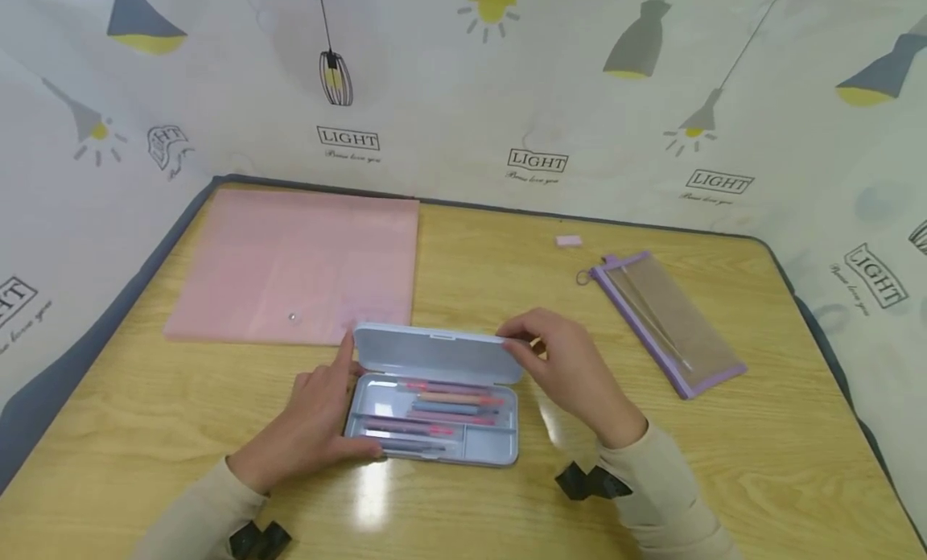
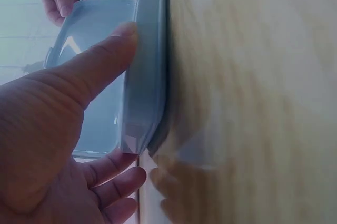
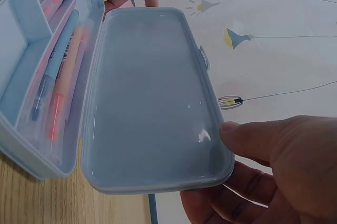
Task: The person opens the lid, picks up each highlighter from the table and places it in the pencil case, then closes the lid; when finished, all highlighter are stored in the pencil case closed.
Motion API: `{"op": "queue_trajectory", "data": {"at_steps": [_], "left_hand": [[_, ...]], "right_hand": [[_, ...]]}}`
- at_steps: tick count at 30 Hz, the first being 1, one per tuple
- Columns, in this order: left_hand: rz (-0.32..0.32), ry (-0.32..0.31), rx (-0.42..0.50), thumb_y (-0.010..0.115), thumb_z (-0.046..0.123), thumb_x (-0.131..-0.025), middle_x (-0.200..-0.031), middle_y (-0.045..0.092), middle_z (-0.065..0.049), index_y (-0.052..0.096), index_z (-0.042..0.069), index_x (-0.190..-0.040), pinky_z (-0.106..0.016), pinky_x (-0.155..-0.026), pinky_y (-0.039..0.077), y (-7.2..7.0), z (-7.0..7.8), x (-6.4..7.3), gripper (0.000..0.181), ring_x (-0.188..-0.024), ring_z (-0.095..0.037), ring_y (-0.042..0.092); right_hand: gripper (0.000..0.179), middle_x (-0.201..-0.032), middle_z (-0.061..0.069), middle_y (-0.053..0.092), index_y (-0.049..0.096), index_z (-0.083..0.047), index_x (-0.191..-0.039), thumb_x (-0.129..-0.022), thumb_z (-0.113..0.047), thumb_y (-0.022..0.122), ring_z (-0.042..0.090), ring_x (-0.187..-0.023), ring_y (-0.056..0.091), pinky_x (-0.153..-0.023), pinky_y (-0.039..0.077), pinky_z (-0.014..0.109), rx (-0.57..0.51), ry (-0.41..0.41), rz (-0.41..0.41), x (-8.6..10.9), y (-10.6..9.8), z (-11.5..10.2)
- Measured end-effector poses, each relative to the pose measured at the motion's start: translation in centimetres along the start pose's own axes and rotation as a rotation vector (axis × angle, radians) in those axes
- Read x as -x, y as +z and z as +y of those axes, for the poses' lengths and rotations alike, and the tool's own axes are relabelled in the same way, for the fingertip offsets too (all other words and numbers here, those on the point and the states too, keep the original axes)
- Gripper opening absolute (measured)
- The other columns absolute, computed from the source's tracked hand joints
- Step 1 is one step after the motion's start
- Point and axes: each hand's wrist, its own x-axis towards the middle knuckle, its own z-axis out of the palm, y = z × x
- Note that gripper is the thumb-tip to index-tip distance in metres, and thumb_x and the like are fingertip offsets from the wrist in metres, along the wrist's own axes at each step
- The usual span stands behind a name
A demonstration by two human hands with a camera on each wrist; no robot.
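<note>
A light blue pencil case (image 1: 491,447) sits on the table with its lid (image 1: 434,355) raised at the back. Several pens and markers (image 1: 456,399) lie in its two long compartments; a small front-right compartment holds nothing visible. My left hand (image 1: 307,419) grips the case's left end, thumb (image 2: 113,50) on the front wall and fingers at the far side. At the lid's right corner, my right hand (image 1: 568,367) pinches the rim between thumb (image 3: 253,139) and fingers. Some fingertips are hidden behind the lid in the right wrist view.
A pink folder (image 1: 304,262) lies flat at the back left. To the right is a mesh zip pouch (image 1: 666,319) with purple edging, and a small pink eraser-like block (image 1: 568,240) lies behind it. A printed cloth (image 1: 449,85) borders the wooden table.
</note>
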Motion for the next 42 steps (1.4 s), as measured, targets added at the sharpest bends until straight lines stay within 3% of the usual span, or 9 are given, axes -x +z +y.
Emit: {"op": "queue_trajectory", "data": {"at_steps": [4, 7, 10, 17, 22, 27, 33, 38, 42], "left_hand": [[0.046, 0.002, 0.061, 0.083, 0.045, -0.074, -0.126, 0.057, -0.018, 0.005, -0.001, -0.157, -0.058, -0.093, 0.040, -1.3, 0.0, -0.3, 0.122, -0.107, -0.033, 0.055], [0.170, 0.025, 0.147, 0.068, 0.026, -0.093, -0.127, 0.056, -0.016, 0.037, 0.001, -0.149, -0.055, -0.091, 0.046, -2.9, 0.0, -1.3, 0.069, -0.107, -0.030, 0.058], [0.258, 0.032, 0.218, 0.056, 0.017, -0.100, -0.120, 0.064, -0.007, 0.064, 0.010, -0.126, -0.046, -0.086, 0.053, -4.0, -0.2, -2.5, 0.028, -0.104, -0.023, 0.063], [0.167, -0.047, 0.336, 0.053, 0.021, -0.102, -0.105, 0.073, 0.000, 0.073, 0.014, -0.105, -0.026, -0.080, 0.053, -4.2, -0.7, -3.0, 0.021, -0.094, -0.012, 0.067], [0.135, 0.039, 0.411, 0.058, 0.017, -0.100, -0.101, 0.071, 0.006, 0.072, 0.020, -0.100, -0.027, -0.079, 0.055, -3.9, -0.7, -2.3, 0.014, -0.091, -0.008, 0.065], [0.112, 0.313, 0.286, 0.065, 0.008, -0.093, -0.105, 0.069, 0.007, 0.072, 0.020, -0.106, -0.026, -0.082, 0.054, -3.4, -0.4, -1.1, 0.019, -0.095, -0.009, 0.065], [0.129, 0.603, -0.047, 0.065, 0.027, -0.095, -0.121, 0.066, -0.004, 0.072, 0.011, -0.115, -0.029, -0.089, 0.053, -2.1, 0.1, 0.4, 0.026, -0.108, -0.020, 0.065], [0.160, 0.669, -0.253, 0.076, 0.031, -0.082, -0.121, 0.068, -0.007, 0.073, 0.011, -0.113, -0.040, -0.094, 0.051, -1.0, 0.2, 1.1, 0.036, -0.112, -0.026, 0.064], [0.148, 0.642, -0.290, 0.081, 0.030, -0.075, -0.120, 0.069, -0.007, 0.073, 0.013, -0.110, -0.040, -0.094, 0.051, -0.6, 0.4, 1.2, 0.040, -0.111, -0.026, 0.063]], "right_hand": [[0.013, -0.098, -0.001, 0.069, 0.072, -0.013, -0.105, -0.094, -0.016, 0.067, 0.008, -0.082, 0.062, -0.072, 0.053, 0.026, -0.018, -0.031, -0.010, 0.3, 0.1, -0.1], [0.012, -0.098, -0.002, 0.069, 0.072, -0.014, -0.105, -0.094, -0.015, 0.067, 0.007, -0.081, 0.062, -0.072, 0.054, 0.025, -0.033, -0.052, -0.007, 0.6, 0.2, 0.0], [0.012, -0.098, -0.002, 0.069, 0.072, -0.015, -0.104, -0.093, -0.014, 0.068, 0.007, -0.081, 0.063, -0.072, 0.054, 0.024, -0.052, -0.067, -0.008, 0.8, 0.2, 0.0], [0.013, -0.099, -0.002, 0.071, 0.072, -0.014, -0.104, -0.092, -0.014, 0.069, 0.007, -0.084, 0.065, -0.073, 0.054, 0.022, -0.075, -0.072, -0.055, 0.9, 0.4, -0.4], [0.015, -0.103, -0.005, 0.070, 0.072, -0.016, -0.107, -0.092, -0.017, 0.069, 0.008, -0.091, 0.066, -0.076, 0.055, 0.024, -0.058, -0.068, -0.113, 1.9, 0.0, -0.5], [0.021, -0.114, -0.007, 0.070, 0.070, -0.020, -0.114, -0.093, -0.017, 0.068, 0.011, -0.105, 0.066, -0.086, 0.055, 0.032, 0.000, -0.165, -0.208, 3.8, 0.0, -0.4], [0.035, -0.129, 0.006, 0.063, 0.069, -0.017, -0.121, -0.087, -0.020, 0.075, 0.024, -0.118, 0.060, -0.095, 0.051, 0.040, 0.212, -0.333, -0.243, 5.9, 1.8, -0.3], [0.045, -0.137, 0.013, 0.058, 0.068, -0.020, -0.126, -0.083, -0.024, 0.079, 0.033, -0.126, 0.054, -0.099, 0.048, 0.044, 0.391, -0.395, -0.191, 7.1, 3.7, -0.3], [0.048, -0.138, 0.013, 0.057, 0.067, -0.022, -0.127, -0.080, -0.022, 0.080, 0.033, -0.126, 0.053, -0.099, 0.048, 0.044, 0.434, -0.417, -0.139, 7.5, 4.4, -0.3]]}}
